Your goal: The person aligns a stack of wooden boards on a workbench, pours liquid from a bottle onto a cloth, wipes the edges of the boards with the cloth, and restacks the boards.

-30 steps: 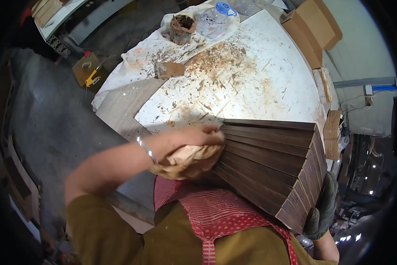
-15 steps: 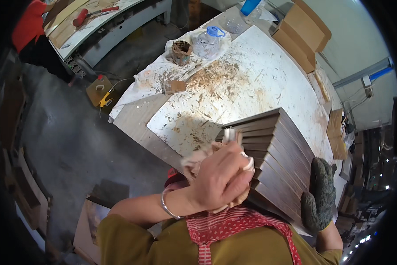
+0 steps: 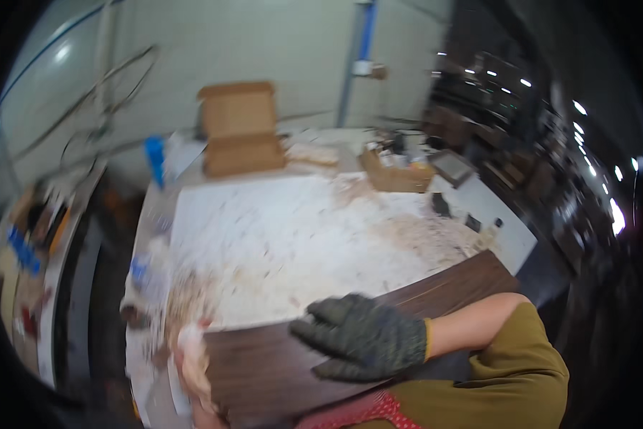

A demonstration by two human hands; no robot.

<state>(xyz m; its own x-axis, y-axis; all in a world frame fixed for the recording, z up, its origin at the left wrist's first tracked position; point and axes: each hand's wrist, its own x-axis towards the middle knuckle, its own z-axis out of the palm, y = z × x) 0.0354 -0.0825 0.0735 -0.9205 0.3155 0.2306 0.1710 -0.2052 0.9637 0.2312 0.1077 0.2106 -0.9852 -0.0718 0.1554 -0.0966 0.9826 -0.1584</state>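
Observation:
A dark brown wood-grain board stack [image 3: 261, 368] lies across the near side of the work table, slanting up to the right. On its top face rests my right hand [image 3: 364, 339] in a dark grey knitted glove, palm down with its fingers spread. At the stack's left end my bare left hand [image 3: 203, 413] shows only in part, low in the picture and blurred. A pale crumpled rag [image 3: 190, 350] is bunched at that hand, against the end of the boards. Most of the left hand's fingers are hidden.
The white table top [image 3: 278, 243] carries brown scraps and dust. At its far edge stand an open cardboard box [image 3: 243, 129], a blue cup [image 3: 155, 161] and a smaller carton [image 3: 396, 171] of odds and ends. A clear bottle [image 3: 150, 272] stands at the left edge; another bench [image 3: 46, 314] is further left.
My view has swung to the right. The gloved hand has moved from the boards' right side onto their broad face. My left hand with the rag now sits lower, at the stack's left end.

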